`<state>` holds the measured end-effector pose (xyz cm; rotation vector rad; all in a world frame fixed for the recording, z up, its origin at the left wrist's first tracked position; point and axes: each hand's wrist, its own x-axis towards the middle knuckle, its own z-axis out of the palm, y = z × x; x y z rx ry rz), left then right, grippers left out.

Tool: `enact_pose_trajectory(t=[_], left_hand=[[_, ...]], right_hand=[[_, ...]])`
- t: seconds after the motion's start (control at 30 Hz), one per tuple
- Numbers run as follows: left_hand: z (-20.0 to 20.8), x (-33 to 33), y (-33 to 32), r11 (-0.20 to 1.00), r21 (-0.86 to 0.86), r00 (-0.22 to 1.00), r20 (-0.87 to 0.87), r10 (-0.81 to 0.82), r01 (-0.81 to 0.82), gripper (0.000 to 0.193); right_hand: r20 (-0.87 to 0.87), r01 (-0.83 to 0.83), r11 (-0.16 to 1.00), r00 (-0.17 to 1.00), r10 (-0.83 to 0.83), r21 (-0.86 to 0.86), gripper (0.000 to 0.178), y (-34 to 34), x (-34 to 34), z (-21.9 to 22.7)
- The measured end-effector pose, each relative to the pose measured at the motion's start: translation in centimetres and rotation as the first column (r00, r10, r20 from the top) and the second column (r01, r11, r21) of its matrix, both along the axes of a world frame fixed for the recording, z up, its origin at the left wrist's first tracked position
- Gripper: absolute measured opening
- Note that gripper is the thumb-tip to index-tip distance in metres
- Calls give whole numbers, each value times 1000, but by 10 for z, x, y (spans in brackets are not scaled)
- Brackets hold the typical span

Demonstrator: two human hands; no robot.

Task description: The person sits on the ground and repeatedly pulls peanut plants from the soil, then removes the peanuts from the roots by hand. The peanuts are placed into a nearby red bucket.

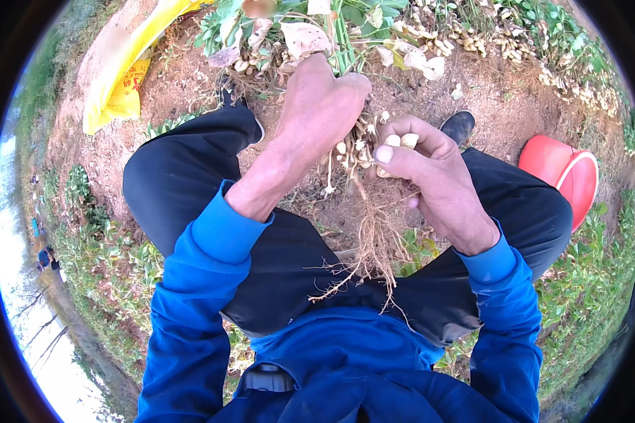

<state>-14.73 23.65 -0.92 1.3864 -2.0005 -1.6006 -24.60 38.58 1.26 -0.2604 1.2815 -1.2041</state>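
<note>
My left hand (324,102) is closed round the green stems of an uprooted peanut plant (340,42). The plant hangs upside toward me, its leafy top pointing away and its thin brown roots (374,236) trailing down over my lap. Several pale peanut pods cling just below the left fist. My right hand (437,173) is beside those pods, with a few peanuts (401,141) held between its thumb and curled fingers. Whether these pods are still joined to the plant, I cannot tell.
Heaps of picked peanuts (501,46) and leafy plants lie along the far side. A red bucket (554,166) lies tipped beside my right knee. At the far left is a yellow sack (123,84). Reddish soil (490,99) spreads between my feet, with low green plants around.
</note>
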Motion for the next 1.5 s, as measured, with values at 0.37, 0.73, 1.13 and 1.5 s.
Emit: enact_pose_trajectory(t=[0.37,0.73,1.13,1.5], left_hand=[[3,3,11,937,300,927,-268,261,-178,16],[68,63,-53,901,152,757,-497,424,-405,20],[13,342,-117,614,-528,698,55,714,-586,29],[-249,422,4,807,-392,517,624,586,-441,38]], right_hand=[[-497,0,950,852,-164,-313,15,14,24,2],[-161,466,819,828,-537,-336,12,59,-81,22],[-963,751,634,267,-38,184,45,427,-417,-129],[-936,699,715,226,-269,-37,45,365,-384,-130]])
